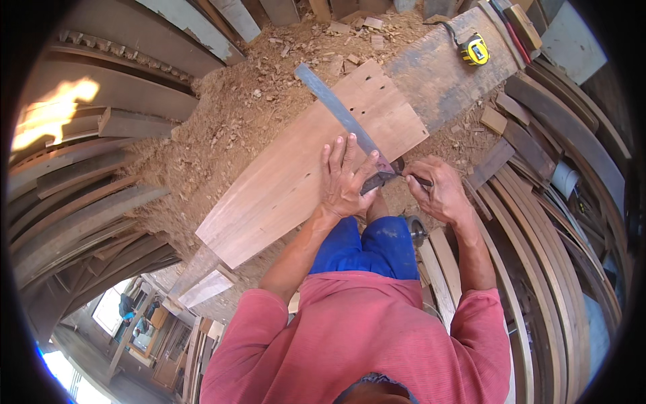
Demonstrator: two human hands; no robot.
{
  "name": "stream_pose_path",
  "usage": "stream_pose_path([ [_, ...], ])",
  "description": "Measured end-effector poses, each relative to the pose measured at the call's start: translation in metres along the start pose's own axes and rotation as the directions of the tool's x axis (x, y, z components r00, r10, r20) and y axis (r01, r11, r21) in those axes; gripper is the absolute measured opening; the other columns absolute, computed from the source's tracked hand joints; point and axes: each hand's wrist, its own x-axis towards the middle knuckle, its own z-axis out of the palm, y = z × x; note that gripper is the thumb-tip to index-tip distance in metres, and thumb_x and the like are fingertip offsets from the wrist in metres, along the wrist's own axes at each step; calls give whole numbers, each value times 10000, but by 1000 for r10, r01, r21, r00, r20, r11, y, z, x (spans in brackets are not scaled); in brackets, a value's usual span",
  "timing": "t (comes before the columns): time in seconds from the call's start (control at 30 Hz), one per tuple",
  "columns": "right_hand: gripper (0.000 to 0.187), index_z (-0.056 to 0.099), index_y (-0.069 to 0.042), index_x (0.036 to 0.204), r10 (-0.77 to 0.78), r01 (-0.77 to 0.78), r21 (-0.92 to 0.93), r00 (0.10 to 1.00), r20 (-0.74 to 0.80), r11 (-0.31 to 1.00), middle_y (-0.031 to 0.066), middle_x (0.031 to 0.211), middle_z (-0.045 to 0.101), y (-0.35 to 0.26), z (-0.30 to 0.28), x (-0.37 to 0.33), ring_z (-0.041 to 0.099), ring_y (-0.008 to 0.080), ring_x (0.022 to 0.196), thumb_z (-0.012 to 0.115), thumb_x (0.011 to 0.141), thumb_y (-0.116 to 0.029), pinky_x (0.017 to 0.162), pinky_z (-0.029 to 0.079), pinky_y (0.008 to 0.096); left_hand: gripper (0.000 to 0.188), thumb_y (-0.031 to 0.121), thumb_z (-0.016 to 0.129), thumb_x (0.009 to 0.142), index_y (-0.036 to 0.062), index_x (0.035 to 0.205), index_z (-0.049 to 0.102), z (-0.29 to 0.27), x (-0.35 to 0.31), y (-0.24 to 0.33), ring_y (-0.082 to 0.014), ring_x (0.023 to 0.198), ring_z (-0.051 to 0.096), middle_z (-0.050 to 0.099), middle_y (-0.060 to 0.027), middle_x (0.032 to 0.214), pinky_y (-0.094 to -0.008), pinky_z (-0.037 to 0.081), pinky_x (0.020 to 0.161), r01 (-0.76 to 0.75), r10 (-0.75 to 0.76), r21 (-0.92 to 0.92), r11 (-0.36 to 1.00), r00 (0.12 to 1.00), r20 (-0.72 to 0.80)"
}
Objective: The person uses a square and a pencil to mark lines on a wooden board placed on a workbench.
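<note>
A pale reddish wooden board (296,182), tapered at its near-left end and pierced by several small dark holes toward the far right, lies slantwise before me. Across it rests a try square (340,111), its long metal blade pointing far left and its dark stock (378,182) at the near edge. My left hand (345,178) holds the square there, fingers spread over blade and board, thumb by the stock. Just right of the stock, my right hand (437,187) pinches a slim dark tool (422,181). Its tip and exact kind are hard to make out.
A yellow tape measure (474,50) sits on a worn plank (451,74) beyond the board. Shavings and offcuts (249,101) cover the ground. Long timbers are stacked at left (87,182) and right (538,262). A round metal object (416,231) is beside my knee.
</note>
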Motion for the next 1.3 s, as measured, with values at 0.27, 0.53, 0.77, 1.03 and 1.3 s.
stream_pose_path([
  [0.27, 189, 778, 24, 1109, 24, 53, 245, 954, -300, 968, 190, 975, 757, 8, 29, 1, 703, 354, 928, 692, 1001, -105, 840, 541, 442, 968, 404, 899, 695, 312, 1606, 584, -4, 2, 2, -522, 1619, 254, 306, -298, 1767, -703, 163, 1298, -4, 4, -2, 1000, 1000, 11],
  [0.53, 193, 763, 13, 1095, 141, -135, 55, 983, -119, 989, 212, 1013, 752, 20, 28, -27, 685, 418, 949, 669, 1022, -139, 885, 542, 486, 976, 400, 906, 685, 312, 1602, 583, -1, -1, -2, -529, 1602, 278, 331, -302, 1749, -714, 179, 1289, -14, 14, 19, 1000, 1000, -21],
  [0.77, 218, 743, -1, 1099, 385, -261, 559, 916, -115, 787, 152, 952, 760, 35, 143, -20, 702, 334, 863, 631, 1062, -185, 809, 548, 469, 901, 434, 882, 707, 281, 1558, 631, -4, 2, 2, -509, 1596, 305, 363, -299, 1733, -693, 192, 1296, -21, 23, 35, 999, 999, -39],
  [1.03, 244, 739, 2, 1101, 498, -123, 872, 854, -149, 473, 53, 971, 767, 26, 178, -17, 613, 86, 833, 588, 1124, -188, 748, 519, 300, 890, 510, 840, 781, 243, 1593, 590, -6, 2, -3, -497, 1612, 277, 339, -302, 1745, -673, 174, 1312, -44, 44, -21, 999, 999, -32],
  [1.3, 297, 727, -3, 1196, 596, -41, 858, 736, -321, 512, 94, 1052, 831, 52, 116, -33, 549, 62, 716, 617, 1144, -275, 667, 467, 245, 1052, 576, 858, 816, 129, 1676, 451, -7, -5, -21, -522, 1620, 238, 273, -318, 1763, -664, 170, 1319, -81, 82, -26, 996, 996, 29],
])
